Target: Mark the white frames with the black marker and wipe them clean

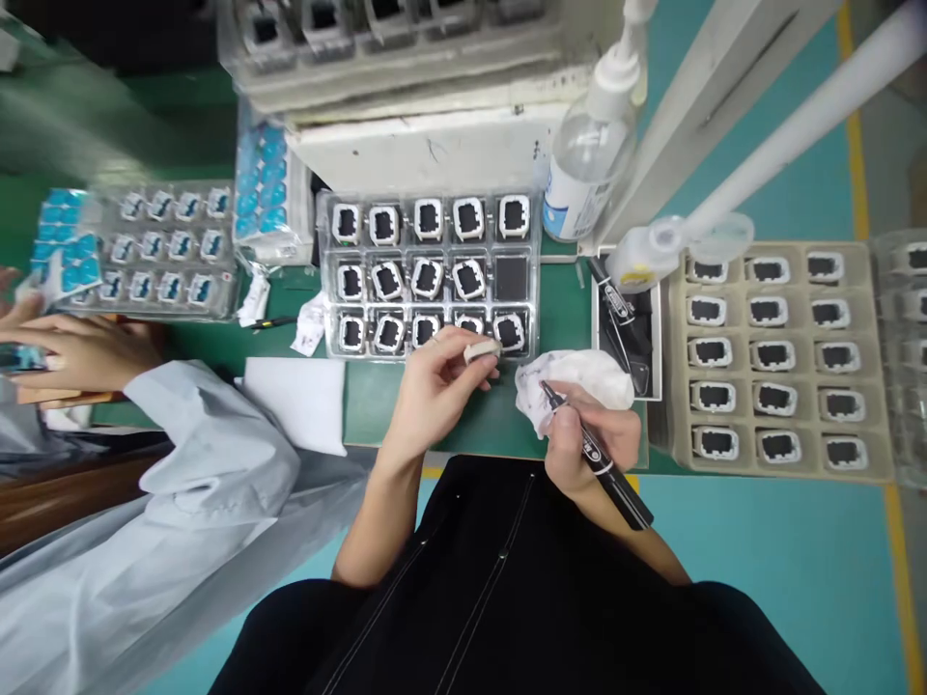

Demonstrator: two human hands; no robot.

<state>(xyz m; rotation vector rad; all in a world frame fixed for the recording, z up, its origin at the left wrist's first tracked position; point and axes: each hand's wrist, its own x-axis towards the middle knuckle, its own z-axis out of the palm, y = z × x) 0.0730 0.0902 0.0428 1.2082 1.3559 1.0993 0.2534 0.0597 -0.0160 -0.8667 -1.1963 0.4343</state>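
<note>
Between the thumb and fingers of my left hand (pixel 438 386) is a small white frame part (pixel 481 351), held at the front edge of a clear tray (pixel 430 249). White square frames with dark openings fill the tray's pockets, except one in the middle row at the right. My right hand (pixel 590 434) grips a black marker (pixel 609 473), its tip pointing up and left over a crumpled, ink-stained white cloth (pixel 579 372). The cloth lies on the green table just right of the tray.
Right: a box of black markers (pixel 637 338), a beige tray (pixel 797 378) of frames. Behind: a pump bottle (pixel 586 164), stacked trays (pixel 406 77). Left: a folded white cloth (pixel 296 401), a person's hands (pixel 87 357) near another tray (pixel 163 241).
</note>
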